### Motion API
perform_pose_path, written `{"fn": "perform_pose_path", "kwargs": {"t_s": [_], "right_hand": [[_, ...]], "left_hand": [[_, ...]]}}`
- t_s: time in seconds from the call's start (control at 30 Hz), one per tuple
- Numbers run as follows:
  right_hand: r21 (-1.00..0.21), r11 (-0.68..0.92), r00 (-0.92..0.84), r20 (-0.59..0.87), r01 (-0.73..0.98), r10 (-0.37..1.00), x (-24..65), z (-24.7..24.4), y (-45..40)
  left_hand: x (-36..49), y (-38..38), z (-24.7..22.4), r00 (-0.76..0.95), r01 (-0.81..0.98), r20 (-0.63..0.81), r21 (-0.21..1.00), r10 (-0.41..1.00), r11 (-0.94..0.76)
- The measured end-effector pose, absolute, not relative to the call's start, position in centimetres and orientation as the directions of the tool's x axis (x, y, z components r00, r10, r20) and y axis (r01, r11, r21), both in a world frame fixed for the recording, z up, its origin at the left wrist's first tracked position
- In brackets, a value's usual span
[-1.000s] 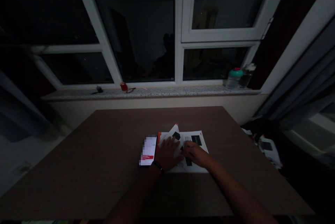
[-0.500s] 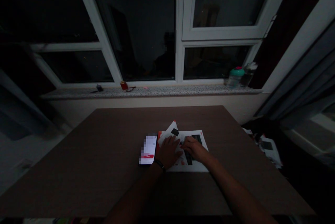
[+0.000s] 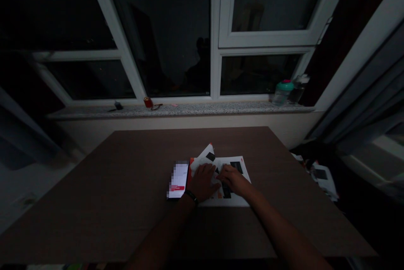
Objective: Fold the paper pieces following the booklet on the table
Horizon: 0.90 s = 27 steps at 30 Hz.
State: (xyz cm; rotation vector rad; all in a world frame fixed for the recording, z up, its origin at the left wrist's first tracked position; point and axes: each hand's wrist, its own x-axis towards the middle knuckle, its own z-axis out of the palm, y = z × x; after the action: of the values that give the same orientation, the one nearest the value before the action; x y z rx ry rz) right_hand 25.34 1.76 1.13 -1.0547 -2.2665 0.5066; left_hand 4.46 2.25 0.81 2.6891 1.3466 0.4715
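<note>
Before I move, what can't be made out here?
All in the head view:
- Print on the paper under the left hand: covered by it.
- Whether the right hand pinches paper: too small and dark.
- Part of the phone screen: blocked by pixelation.
- Objects below the table: cut off by the bottom edge.

The counter [image 3: 132,169] under me looks like matt, smooth brown wood or wood-look board. The pages [image 3: 236,202] I touch are printed white paper, and the phone [image 3: 179,179] has a smooth, glassy lit screen. Beyond, the sill [image 3: 195,109] is speckled like stone, the window frame [image 3: 215,43] smooth white, the bottle [image 3: 283,93] clear plastic with a teal lid, and the curtain [image 3: 356,93] folded cloth.
</note>
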Motion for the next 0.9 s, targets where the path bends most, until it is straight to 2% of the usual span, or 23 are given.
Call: {"fn": "perform_pose_path", "kwargs": {"t_s": [0.4,0.9], "right_hand": [[-0.611,0.648,-0.627,0.298,0.455,0.720,26.1,1.6,0.6],[-0.623,0.629,-0.612,0.287,0.465,0.737,26.0,1.7,0.6]], "left_hand": [[4.2,1.4,0.6,0.588,0.750,0.225,0.207,0.777,-0.628],[4.1,1.7,0.2,0.581,0.760,0.263,0.163,0.770,-0.629]]}}
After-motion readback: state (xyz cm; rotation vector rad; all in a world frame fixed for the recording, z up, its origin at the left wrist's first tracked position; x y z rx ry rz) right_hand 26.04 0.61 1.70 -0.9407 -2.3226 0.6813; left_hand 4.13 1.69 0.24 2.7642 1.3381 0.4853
